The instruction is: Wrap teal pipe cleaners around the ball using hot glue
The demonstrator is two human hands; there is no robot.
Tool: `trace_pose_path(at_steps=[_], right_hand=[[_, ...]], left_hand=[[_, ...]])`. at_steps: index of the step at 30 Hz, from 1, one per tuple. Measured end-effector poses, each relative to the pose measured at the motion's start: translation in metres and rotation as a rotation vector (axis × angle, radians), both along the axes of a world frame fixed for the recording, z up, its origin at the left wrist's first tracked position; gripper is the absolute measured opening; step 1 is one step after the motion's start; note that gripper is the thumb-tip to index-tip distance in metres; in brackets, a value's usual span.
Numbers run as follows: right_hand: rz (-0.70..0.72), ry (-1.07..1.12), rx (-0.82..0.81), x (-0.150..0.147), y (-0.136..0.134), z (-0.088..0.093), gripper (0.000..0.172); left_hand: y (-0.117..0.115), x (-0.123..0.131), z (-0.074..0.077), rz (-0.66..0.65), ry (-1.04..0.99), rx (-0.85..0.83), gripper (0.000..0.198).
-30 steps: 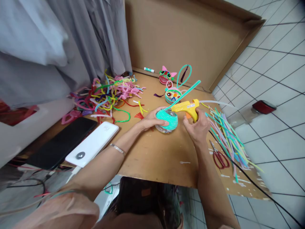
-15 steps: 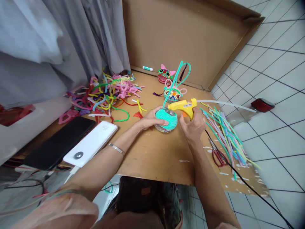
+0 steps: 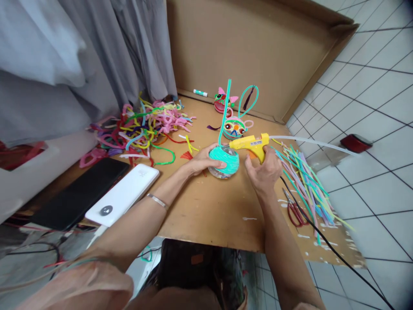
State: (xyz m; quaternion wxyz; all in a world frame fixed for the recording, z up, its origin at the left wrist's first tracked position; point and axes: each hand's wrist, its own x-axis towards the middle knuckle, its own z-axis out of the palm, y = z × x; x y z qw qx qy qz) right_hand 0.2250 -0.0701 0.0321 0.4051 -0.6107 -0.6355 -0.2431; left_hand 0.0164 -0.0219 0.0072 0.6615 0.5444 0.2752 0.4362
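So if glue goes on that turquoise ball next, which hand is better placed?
Probably the right hand: it grips the yellow glue gun, which points at the turquoise-wrapped ball. The left hand is holding that ball.

soft light, stretched and blurry edges

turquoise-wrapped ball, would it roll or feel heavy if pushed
The turquoise-wrapped ball would probably roll, given its rounded sides. It may be light, as its bare part looks like clear plastic. Its upright strand seems fairly stiff, its top end unsupported.
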Motion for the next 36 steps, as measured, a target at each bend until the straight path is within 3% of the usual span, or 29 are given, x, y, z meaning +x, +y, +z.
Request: trace_pose_path(at_steps=[22, 36], right_hand=[[0.044, -0.038, -0.055, 0.002, -0.006, 0.008, 0.04], [0.058, -0.015, -0.052, 0.007, -0.003, 0.007, 0.038]], left_hand=[[0.005, -0.013, 0.003, -0.127, 0.111, 0.08, 0.087], [0.007, -0.018, 0.002, -0.098, 0.145, 0.154, 0.081]])
